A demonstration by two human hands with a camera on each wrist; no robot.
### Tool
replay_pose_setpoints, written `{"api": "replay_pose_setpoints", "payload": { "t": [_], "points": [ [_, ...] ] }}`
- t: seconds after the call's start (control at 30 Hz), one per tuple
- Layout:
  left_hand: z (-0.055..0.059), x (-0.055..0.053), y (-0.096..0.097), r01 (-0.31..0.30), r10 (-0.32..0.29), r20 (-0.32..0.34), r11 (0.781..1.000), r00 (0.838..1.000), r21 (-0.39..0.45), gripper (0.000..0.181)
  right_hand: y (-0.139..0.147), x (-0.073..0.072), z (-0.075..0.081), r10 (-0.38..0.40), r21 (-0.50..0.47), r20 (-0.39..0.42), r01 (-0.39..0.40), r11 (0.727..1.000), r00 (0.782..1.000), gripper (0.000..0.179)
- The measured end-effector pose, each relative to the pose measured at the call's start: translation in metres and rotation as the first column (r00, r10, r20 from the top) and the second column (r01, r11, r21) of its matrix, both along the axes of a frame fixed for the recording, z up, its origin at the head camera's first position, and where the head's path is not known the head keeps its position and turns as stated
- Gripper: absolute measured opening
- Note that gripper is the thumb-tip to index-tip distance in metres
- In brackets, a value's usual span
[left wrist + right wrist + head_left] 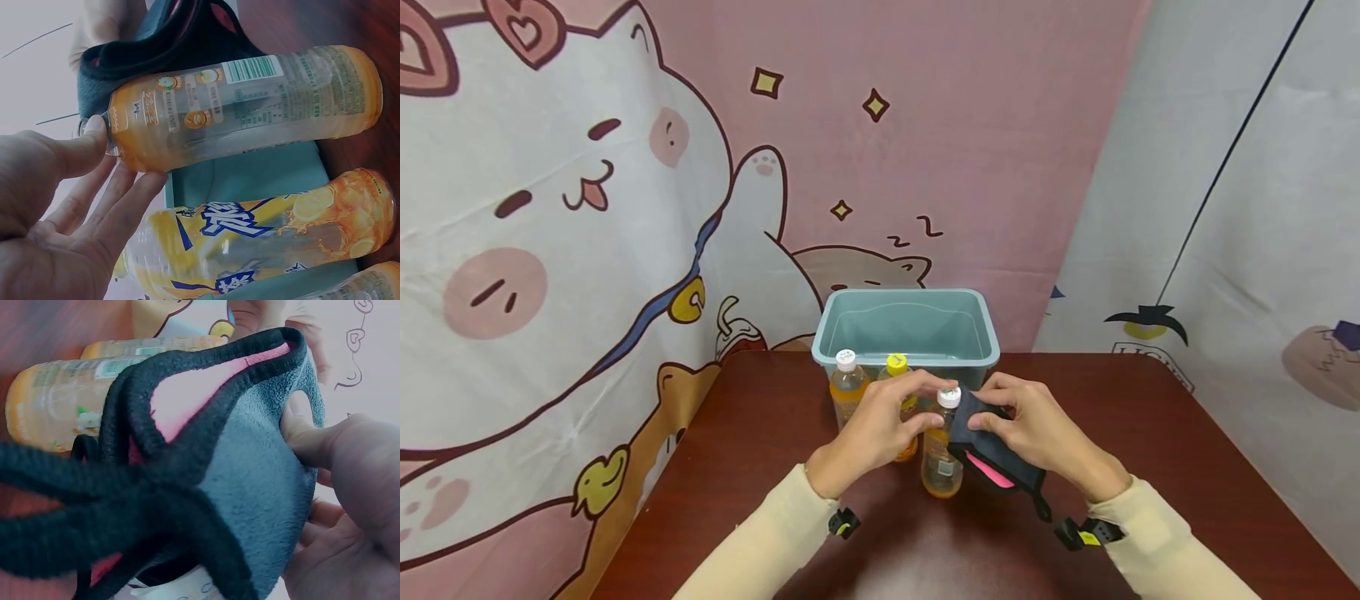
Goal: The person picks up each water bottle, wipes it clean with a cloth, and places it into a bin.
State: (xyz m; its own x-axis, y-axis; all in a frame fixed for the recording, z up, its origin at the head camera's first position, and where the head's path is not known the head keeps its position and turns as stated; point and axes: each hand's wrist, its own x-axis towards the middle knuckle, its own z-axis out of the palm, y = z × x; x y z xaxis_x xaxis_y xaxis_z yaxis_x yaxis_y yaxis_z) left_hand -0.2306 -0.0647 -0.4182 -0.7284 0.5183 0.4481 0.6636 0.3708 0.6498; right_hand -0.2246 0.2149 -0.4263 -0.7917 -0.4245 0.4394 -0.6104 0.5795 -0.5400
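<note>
A clear plastic bottle with a white cap and orange-tinted label stands upright on the table. My left hand holds it near the neck, thumb on the near side and fingers around the far side, as the left wrist view shows. My right hand pinches a folded dark grey cloth with black edging, a pink inner side and a black loop. The cloth lies against the bottle's right side. In the left wrist view, a second bottle with a yellow and blue label stands beside the first.
Behind the bottles sits a light blue plastic bin at the back of the dark red-brown table. Another white-capped bottle stands in front of its left side. A cartoon-printed curtain hangs around the table.
</note>
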Motion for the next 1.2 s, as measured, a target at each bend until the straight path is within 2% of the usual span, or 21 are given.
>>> {"api": "replay_pose_setpoints", "payload": {
  "t": [0.3, 0.57, 0.9, 1.03, 1.2],
  "points": [
    [0.004, 0.004, 0.002, -0.013, 0.012, -0.028, 0.999, 1.000, -0.035, 0.049, 0.007, -0.003, -0.014, 0.044, 0.039, -0.001, -0.044, 0.998, 0.999, 0.029],
    [0.005, 0.004, 0.003, -0.014, 0.011, -0.054, 0.998, 0.998, -0.059, 0.050, 0.010, -0.006, -0.042, 0.111, 0.126, 0.061, -0.118, 0.985, 0.992, 0.024],
    [0.003, 0.004, 0.004, -0.022, 0.017, -0.059, 0.997, 0.998, -0.073, 0.049, 0.002, -0.009, -0.075, 0.146, 0.238, 0.128, -0.174, 0.956, 0.981, 0.019],
    [0.003, 0.004, 0.004, -0.020, 0.015, -0.063, 0.997, 0.998, -0.077, 0.049, 0.000, -0.010, -0.083, 0.163, 0.266, 0.121, -0.190, 0.945, 0.979, 0.018],
    [0.002, 0.003, 0.004, -0.024, 0.018, -0.068, 0.997, 0.998, -0.080, 0.049, 0.000, -0.010, -0.084, 0.160, 0.263, 0.120, -0.187, 0.947, 0.980, 0.017]
  ]
}}
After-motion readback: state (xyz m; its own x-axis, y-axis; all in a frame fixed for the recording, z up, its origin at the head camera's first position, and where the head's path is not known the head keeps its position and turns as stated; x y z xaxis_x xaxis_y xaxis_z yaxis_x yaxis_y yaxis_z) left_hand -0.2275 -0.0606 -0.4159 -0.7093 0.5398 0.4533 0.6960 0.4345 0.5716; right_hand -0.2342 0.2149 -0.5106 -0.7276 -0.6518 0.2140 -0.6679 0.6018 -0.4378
